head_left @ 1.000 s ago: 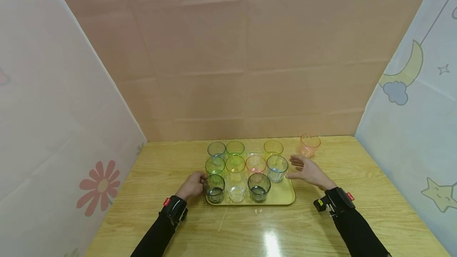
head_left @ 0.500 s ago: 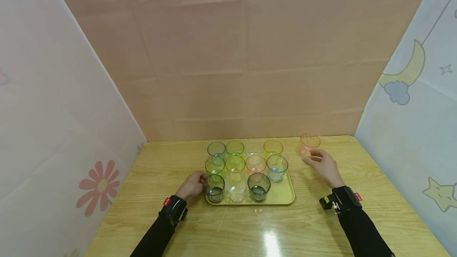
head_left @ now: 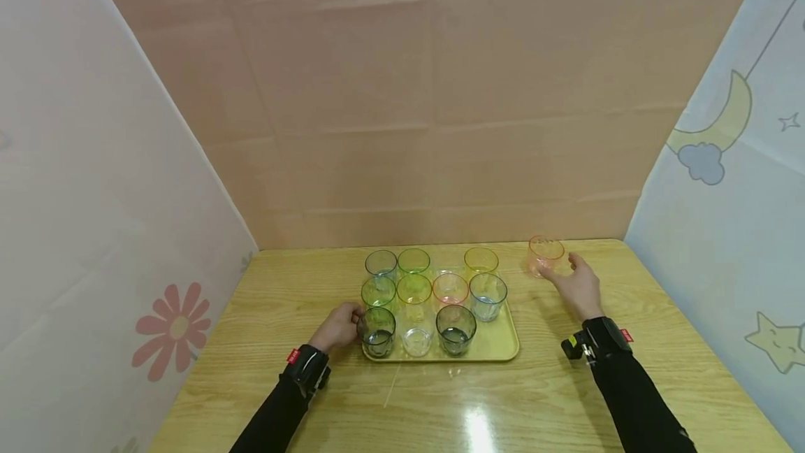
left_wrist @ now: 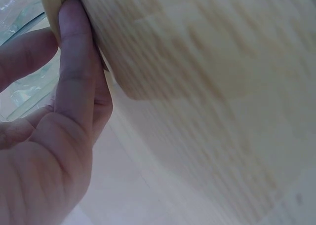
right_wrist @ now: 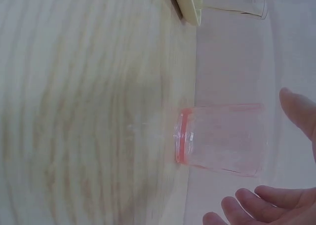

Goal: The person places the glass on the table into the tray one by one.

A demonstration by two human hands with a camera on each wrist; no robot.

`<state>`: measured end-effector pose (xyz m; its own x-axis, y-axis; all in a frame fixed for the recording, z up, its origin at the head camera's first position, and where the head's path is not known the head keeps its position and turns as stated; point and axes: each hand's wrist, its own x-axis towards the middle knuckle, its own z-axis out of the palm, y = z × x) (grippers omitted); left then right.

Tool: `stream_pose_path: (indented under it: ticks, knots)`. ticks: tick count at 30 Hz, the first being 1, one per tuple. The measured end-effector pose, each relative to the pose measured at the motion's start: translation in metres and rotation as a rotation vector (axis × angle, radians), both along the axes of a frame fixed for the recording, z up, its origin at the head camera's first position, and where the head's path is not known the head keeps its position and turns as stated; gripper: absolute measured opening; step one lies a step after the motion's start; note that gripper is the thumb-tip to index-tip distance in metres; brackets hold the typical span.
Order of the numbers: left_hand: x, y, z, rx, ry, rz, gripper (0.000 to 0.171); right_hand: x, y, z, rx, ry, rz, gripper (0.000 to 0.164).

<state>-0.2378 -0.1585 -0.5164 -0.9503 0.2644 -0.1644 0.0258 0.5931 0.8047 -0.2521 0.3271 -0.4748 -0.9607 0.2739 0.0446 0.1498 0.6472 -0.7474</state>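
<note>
My left hand is at the left edge of a pale yellow tray. In the left wrist view, its thumb and fingers pinch the tray's rim. Several tinted and plain drinking glasses stand on the tray, a dark grey glass closest to that hand. At the back right of the table, off the tray, a pink glass stands upright. My right hand is beside it, thumb and fingers spread to either side. The right wrist view shows gaps between the fingers and the pink glass.
A second dark glass and a bluish glass are near the tray's right side. The wooden table ends at a brown backdrop. Patterned white panels flank it left and right.
My right hand has moved right, away from the tray's side, to the pink glass, and its fingers have spread around it. The left hand stays at the tray. The glasses have not moved.
</note>
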Motion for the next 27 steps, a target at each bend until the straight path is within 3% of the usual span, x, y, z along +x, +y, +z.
stream_pose_path:
  ticks: [8, 15, 27]
  knots:
    - [0.003, -0.004, 0.003, 0.057, 0.015, -0.055, 0.018, -0.011, -0.002, -0.002, -0.018, -0.012, -0.002, 0.1]
    - [-0.001, -0.001, -0.001, 0.066, -0.046, 0.001, 0.023, -0.019, 0.0, -0.004, -0.047, 0.021, -0.003, 0.099]
    - [0.0, 0.0, 0.0, 0.054, -0.042, 0.01, 0.024, -0.033, 0.001, -0.009, -0.095, 0.044, 0.009, 0.099]
